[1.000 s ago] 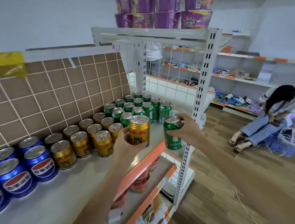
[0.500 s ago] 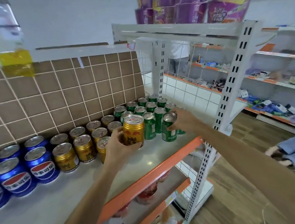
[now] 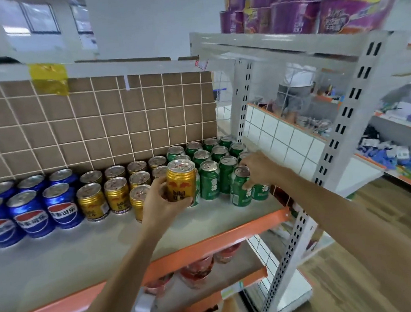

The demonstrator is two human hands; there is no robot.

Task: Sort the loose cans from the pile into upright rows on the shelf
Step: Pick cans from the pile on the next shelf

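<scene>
Placing step: the right hand [image 3: 260, 167] grips a green can [image 3: 241, 190] standing at the green rows' near edge on the shelf [image 3: 102, 242]. The left hand [image 3: 162, 204], fingers wrapped, holds a gold can [image 3: 181, 180] aloft; next it needs setting upright beside the gold rows [image 3: 118, 188].

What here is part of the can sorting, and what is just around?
Part of the job:
- gold can, held by left hand
- green can, held by right hand
- blue cans, gold rows, green rows
- shelf

Just around:
- purple packs
- red tubs
</scene>
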